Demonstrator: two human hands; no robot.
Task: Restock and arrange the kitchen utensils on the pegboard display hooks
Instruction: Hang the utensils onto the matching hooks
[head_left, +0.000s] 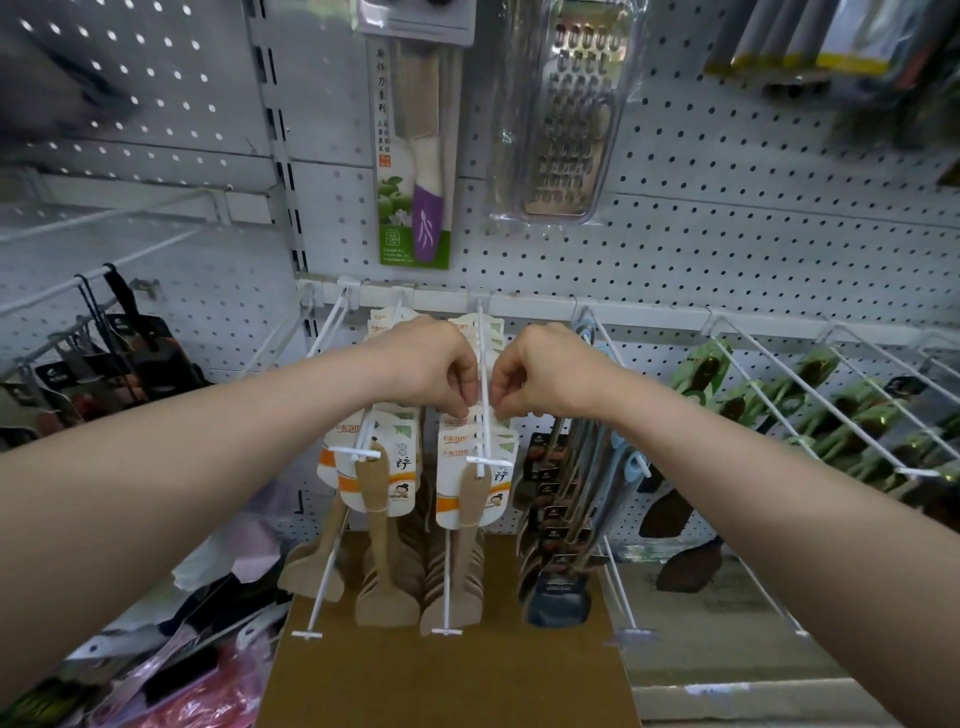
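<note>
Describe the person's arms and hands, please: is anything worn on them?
Both forearms are bare as far as the picture shows; no sleeve is in view. The left hand and the right hand wear no gloves. No watch or bracelet shows at either wrist, and no ring shows on the visible parts of the fingers.

The spatula cards (451, 478) I hold are white, with an orange band, a green leaf corner and red lettering; the spatulas (387, 597) hanging from them are plain tan wood. The hooks (484, 374) are white wire. The pegboard (727, 234) is pale grey, dotted with even rows of dark holes. Far above, the knife (427, 218) has a purple handle with thin white lines, on a card printed with green apples; right of it the grater (569, 119) is silver, patterned with rows of cut holes. To the right hang green-carded utensils (702, 370); to the left, black-carded utensils (150, 358). Near me the cardboard box (447, 675) is brown.
</note>
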